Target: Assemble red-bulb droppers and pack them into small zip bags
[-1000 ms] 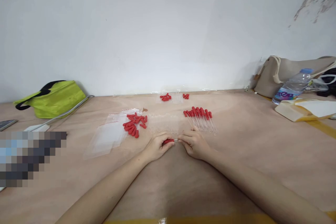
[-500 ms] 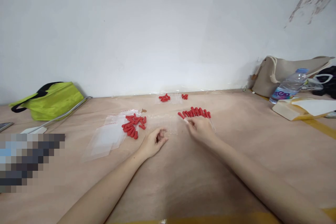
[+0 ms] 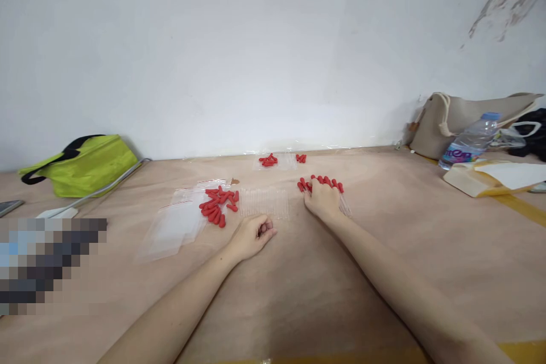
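My right hand [image 3: 323,200] is down over the left part of a row of red-bulbed droppers [image 3: 334,183], fingers closed at the droppers there. The fingertips are mostly hidden behind the hand. Clear thin stems show beside its right edge. My left hand [image 3: 255,235] rests on the table, fingers curled in, with nothing visible in it. Just beyond it lies a row of clear thin tubes [image 3: 264,203] side by side. A loose pile of red rubber bulbs [image 3: 216,205] sits left of the tubes, partly on clear plastic bags [image 3: 173,230].
Against the wall lie more red bulbs [image 3: 268,160] on clear plastic. A lime-green bag [image 3: 91,165] and a cable are at the left. On the right are a beige bag [image 3: 430,128], a water bottle [image 3: 469,142] and an opened envelope [image 3: 464,179].
My right hand has brought a dropper from just left of the row onto the row's left end. My left hand has drawn slightly back from the clear tubes, its fingers curled tighter.
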Demonstrator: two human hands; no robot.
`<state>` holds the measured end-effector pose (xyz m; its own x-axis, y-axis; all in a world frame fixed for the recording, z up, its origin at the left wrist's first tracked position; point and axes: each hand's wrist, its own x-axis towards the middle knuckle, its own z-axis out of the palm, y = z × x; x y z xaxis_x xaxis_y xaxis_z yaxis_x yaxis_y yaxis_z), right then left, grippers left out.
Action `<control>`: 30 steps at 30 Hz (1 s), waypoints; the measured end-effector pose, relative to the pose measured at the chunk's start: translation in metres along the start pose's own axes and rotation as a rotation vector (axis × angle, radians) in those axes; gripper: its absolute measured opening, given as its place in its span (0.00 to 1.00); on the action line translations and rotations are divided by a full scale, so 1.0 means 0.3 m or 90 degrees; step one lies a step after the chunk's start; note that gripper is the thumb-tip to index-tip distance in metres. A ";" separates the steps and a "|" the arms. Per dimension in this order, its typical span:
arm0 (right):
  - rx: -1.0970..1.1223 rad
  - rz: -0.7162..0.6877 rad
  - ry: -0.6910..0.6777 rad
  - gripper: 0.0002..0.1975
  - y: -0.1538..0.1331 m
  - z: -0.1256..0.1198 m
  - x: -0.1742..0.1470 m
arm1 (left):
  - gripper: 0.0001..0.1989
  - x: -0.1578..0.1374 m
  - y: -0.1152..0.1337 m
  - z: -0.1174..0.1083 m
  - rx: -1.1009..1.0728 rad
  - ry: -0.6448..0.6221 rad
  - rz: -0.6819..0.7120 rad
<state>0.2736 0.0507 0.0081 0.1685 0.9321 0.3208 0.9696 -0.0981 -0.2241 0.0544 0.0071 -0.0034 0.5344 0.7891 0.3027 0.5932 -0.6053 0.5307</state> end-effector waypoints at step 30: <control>0.069 0.008 -0.221 0.17 -0.173 0.002 -0.001 | 0.05 0.012 -0.203 -0.216 0.388 0.050 -0.062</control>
<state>0.2231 0.0555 0.0192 0.0923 0.9957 -0.0105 0.9400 -0.0907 -0.3288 -0.0187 0.0535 0.0167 0.4285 0.8350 0.3453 0.8863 -0.4627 0.0189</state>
